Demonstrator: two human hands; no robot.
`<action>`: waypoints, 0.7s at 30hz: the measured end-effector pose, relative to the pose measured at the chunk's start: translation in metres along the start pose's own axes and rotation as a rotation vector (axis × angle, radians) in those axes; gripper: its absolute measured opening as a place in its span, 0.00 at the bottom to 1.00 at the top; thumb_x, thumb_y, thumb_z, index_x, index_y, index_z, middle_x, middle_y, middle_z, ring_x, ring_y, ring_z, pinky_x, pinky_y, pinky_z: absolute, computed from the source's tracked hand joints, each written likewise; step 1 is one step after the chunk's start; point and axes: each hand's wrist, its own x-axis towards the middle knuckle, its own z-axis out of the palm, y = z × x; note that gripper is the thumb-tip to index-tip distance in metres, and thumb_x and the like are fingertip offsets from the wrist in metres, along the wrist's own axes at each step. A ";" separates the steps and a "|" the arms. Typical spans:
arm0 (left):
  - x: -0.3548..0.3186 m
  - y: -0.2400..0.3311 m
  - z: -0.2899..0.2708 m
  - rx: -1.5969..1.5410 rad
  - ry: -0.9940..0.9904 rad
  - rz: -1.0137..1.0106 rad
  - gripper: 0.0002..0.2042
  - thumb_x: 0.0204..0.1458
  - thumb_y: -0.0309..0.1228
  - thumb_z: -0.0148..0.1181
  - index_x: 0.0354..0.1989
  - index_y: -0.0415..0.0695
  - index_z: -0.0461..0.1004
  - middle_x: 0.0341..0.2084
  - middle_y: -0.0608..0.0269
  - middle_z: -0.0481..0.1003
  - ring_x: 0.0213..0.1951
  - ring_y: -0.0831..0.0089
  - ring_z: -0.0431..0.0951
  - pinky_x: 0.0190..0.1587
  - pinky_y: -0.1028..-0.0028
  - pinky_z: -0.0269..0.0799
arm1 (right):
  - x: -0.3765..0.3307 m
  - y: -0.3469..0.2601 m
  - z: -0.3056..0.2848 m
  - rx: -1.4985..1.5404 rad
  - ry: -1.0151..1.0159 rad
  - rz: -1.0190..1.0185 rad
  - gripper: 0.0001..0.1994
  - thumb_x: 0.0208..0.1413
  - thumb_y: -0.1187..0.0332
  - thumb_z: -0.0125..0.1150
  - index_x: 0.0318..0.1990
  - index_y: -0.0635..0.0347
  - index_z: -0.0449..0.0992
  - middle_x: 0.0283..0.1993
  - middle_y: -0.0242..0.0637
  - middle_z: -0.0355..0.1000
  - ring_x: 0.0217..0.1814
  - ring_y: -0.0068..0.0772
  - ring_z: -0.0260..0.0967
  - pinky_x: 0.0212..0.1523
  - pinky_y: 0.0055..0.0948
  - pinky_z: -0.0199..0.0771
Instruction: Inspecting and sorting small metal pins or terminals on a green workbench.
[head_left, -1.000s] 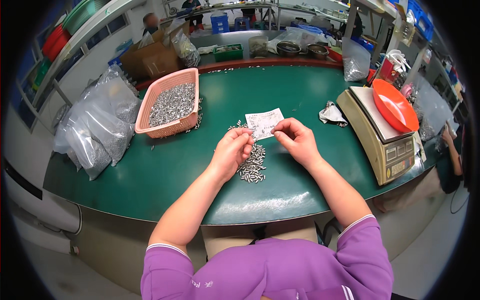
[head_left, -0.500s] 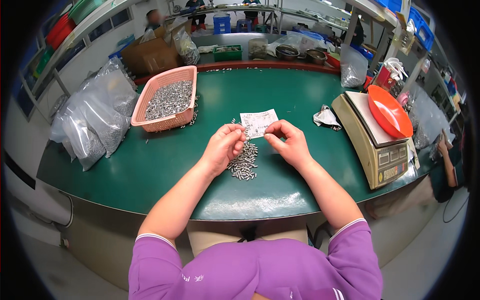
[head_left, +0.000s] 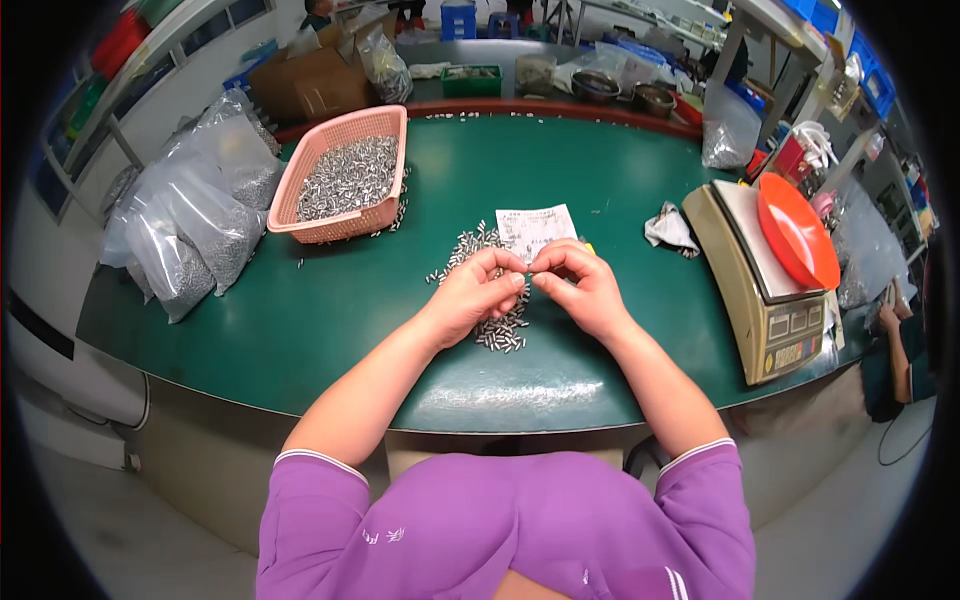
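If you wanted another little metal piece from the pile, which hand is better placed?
Probably the left hand: the pile of metal pieces lies beneath and around it. The right hand is off to the pile's right, near the paper slip.

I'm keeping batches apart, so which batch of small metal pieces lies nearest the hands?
The loose heap on the green table, partly hidden by the left hand; other batches sit farther off, in the pink basket and clear bags.
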 end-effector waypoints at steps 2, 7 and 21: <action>-0.001 0.002 0.003 0.003 0.012 -0.022 0.08 0.50 0.28 0.55 0.35 0.42 0.64 0.20 0.71 0.65 0.21 0.85 0.64 0.21 0.85 0.60 | 0.000 0.003 0.002 0.073 -0.027 0.067 0.05 0.45 0.76 0.59 0.32 0.61 0.73 0.37 0.32 0.67 0.39 0.24 0.65 0.38 0.21 0.67; 0.000 0.002 0.005 0.050 0.037 -0.046 0.07 0.50 0.26 0.55 0.35 0.43 0.64 0.21 0.71 0.64 0.20 0.86 0.63 0.20 0.86 0.58 | -0.001 0.002 0.002 0.055 -0.036 0.050 0.05 0.45 0.76 0.59 0.32 0.61 0.73 0.36 0.33 0.66 0.40 0.24 0.65 0.38 0.21 0.66; -0.001 -0.006 0.002 -0.029 0.054 -0.110 0.07 0.56 0.30 0.47 0.37 0.40 0.66 0.25 0.66 0.69 0.19 0.85 0.63 0.20 0.86 0.59 | -0.008 -0.003 0.005 -0.100 0.064 -0.003 0.09 0.46 0.77 0.58 0.37 0.60 0.74 0.36 0.35 0.69 0.37 0.26 0.67 0.38 0.24 0.69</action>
